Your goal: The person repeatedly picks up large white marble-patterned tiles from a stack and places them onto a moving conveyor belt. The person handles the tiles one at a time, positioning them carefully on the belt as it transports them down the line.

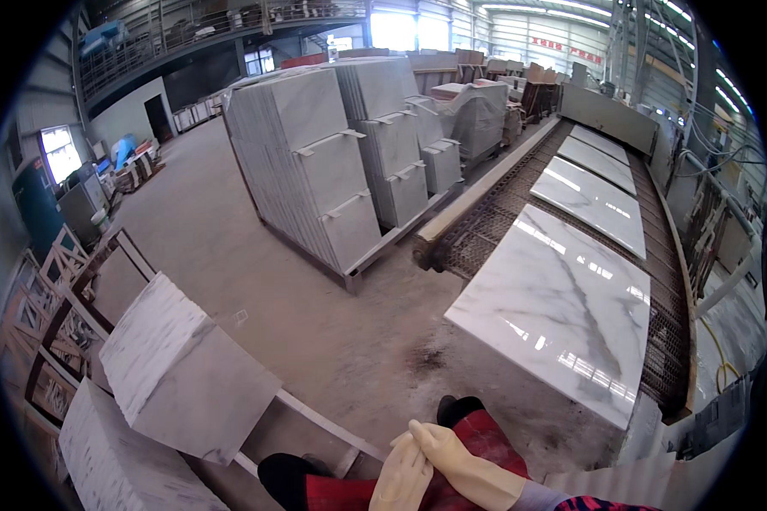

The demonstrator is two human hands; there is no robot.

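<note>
My left hand point(401, 482) and my right hand point(469, 467), both in cream rubber gloves, meet low in the middle, in front of red clothing over my legs. The left glove's fingers are stretched out and lie together. Across its side rests the right hand, its fingers also extended and touching the left glove; nothing shows held between them. Nearest on the right, a glossy white marble slab point(562, 298) with grey veins lies on a roller conveyor point(669, 358), its near end jutting past the belt. To my left, pale stone slabs point(204, 383) lean in stacks on a metal rack.
More polished slabs point(592, 200) lie farther up the conveyor. Tall stacks of stone panels point(302, 162) stand on a metal pallet frame point(354, 277) ahead. Wooden frames point(60, 260) are at the left, and a yellow hose point(724, 358) hangs at the right.
</note>
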